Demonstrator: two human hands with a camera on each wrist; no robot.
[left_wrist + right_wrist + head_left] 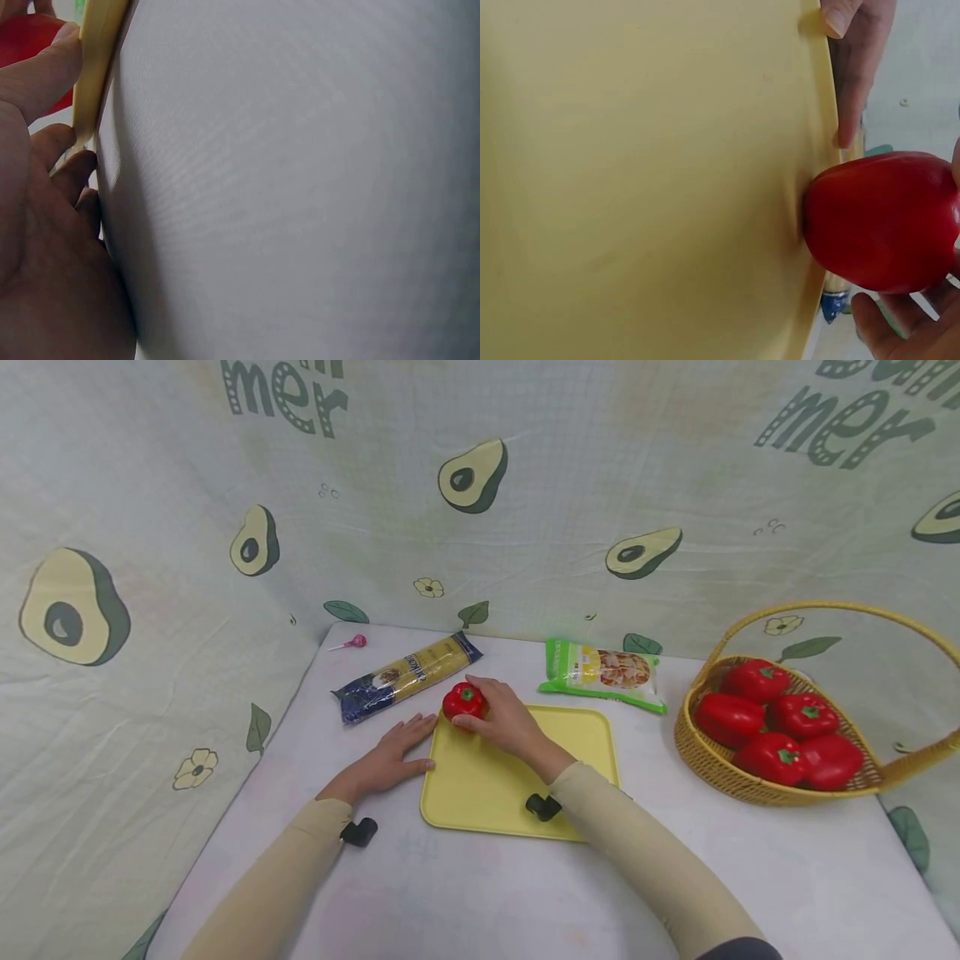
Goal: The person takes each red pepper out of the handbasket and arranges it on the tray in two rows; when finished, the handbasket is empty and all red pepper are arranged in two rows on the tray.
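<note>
A red bell pepper (pixel 462 701) with a green stem stands upright at the far left corner of the yellow tray (pixel 517 785). My right hand (pixel 504 717) holds it, thumb on the near side and fingers round the far side. In the right wrist view the pepper (pixel 885 221) has its base right at the tray surface. My left hand (pixel 392 755) lies flat on the table along the tray's left edge, fingers straight. The left wrist view shows its thumb (pixel 49 75) against the tray rim (pixel 101 60).
A wicker basket (pixel 708 768) with several red peppers stands at the right. Behind the tray lie a blue and gold pasta packet (pixel 408 677) and a green and white food bag (pixel 603 674). A pink lollipop (pixel 357 642) lies at the far left corner of the table.
</note>
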